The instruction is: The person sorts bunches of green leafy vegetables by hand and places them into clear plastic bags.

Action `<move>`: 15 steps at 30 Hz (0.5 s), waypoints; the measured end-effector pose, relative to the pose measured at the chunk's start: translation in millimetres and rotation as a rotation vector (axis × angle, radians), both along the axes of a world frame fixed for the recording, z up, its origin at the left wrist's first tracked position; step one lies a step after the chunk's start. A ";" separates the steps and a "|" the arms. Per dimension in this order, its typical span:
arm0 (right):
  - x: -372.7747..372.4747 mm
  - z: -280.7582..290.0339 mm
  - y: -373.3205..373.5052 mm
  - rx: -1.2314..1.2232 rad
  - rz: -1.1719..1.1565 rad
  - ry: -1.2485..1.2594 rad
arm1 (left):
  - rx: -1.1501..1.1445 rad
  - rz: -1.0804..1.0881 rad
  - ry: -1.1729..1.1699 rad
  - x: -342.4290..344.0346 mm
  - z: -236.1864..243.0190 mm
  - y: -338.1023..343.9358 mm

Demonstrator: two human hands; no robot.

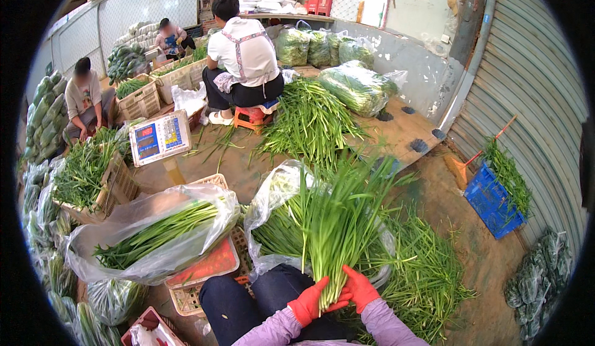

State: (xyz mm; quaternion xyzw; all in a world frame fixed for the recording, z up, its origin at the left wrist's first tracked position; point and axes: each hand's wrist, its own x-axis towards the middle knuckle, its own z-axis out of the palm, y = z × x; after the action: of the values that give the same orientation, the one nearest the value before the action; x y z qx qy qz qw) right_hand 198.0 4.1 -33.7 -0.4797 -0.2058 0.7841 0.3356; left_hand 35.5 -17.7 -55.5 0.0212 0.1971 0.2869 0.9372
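A thick bunch of garlic chives (338, 222) stands nearly upright in front of my knees, its pale stem ends down and its long green leaves fanned out at the top. My left hand (309, 302), in a red glove, cups the stem ends from the left. On the other side my right hand (361, 289), gloved alike, presses against the same stems. Behind the bunch, more chives lie in an open clear plastic bag (253, 219). A loose heap of chives (427, 271) spreads over the floor to the right.
At left, a clear bag of chives (164, 231) lies on a scale with a display (160, 136). Crates of greens (127, 185) stand beyond. A person on a stool (245, 54) sits ahead beside a chive pile (310, 119). A blue crate (489, 200) leans at right.
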 end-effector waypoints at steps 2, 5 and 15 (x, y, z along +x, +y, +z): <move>3.8 -11.3 -5.4 0.003 -0.018 0.021 | -0.045 0.013 -0.059 5.2 -11.2 2.5; -1.3 -9.5 -1.9 0.034 -0.024 -0.008 | -0.088 0.012 -0.332 5.2 -29.1 5.4; -18.1 13.5 -4.9 0.097 -0.140 0.021 | 0.103 -0.045 0.266 2.1 -7.6 0.2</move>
State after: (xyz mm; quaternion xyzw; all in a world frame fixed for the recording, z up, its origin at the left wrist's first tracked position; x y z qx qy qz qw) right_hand 179.9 -0.8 -20.3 -0.4678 -0.2058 0.7531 0.4144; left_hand 37.5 -17.5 -63.1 0.1115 0.3042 0.2701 0.9067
